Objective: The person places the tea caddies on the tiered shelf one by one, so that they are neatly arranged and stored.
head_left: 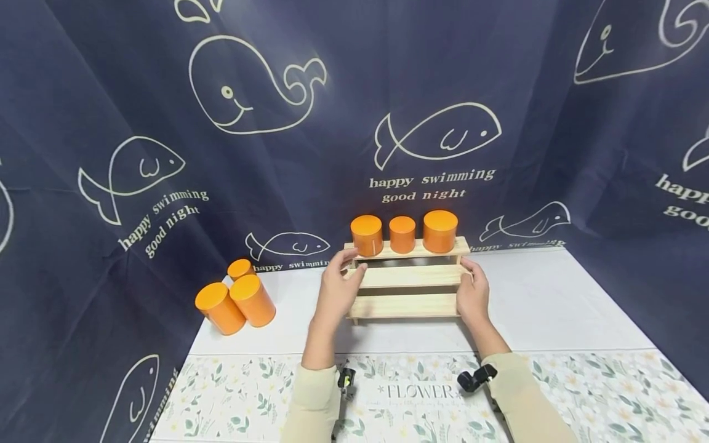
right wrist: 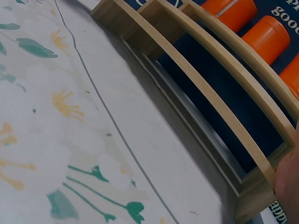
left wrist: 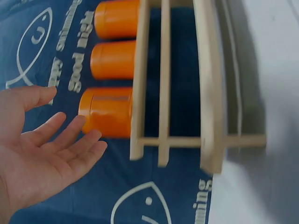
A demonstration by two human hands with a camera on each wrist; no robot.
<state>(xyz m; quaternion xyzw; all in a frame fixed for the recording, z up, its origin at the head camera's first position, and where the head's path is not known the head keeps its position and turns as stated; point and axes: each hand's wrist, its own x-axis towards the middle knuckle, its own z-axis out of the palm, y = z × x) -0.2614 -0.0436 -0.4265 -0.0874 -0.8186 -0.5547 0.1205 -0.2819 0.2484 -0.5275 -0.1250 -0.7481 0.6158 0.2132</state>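
Note:
A three-step wooden display rack (head_left: pixel 411 277) stands on the white tabletop. Along its top step are three orange lidded canisters: a left one (head_left: pixel 367 239), a smaller middle one (head_left: pixel 402 237) and a wide right one (head_left: pixel 440 234). My left hand (head_left: pixel 336 289) is at the rack's left end, near the left canister. Seen in the left wrist view, that hand (left wrist: pixel 51 161) has its fingers loosely spread, palm showing, and holds nothing; its fingertips overlap the nearest canister (left wrist: pixel 108 114). My right hand (head_left: pixel 473 296) grips the rack's right end, mostly cut off in the right wrist view (right wrist: pixel 288 179).
Three more orange canisters (head_left: pixel 253 301) are grouped at the table's left side. A floral cloth (head_left: pixel 404 424) with the word FLOWER covers the front. Behind and at both sides hangs a dark blue curtain (head_left: pixel 354 154) with white whale and fish drawings.

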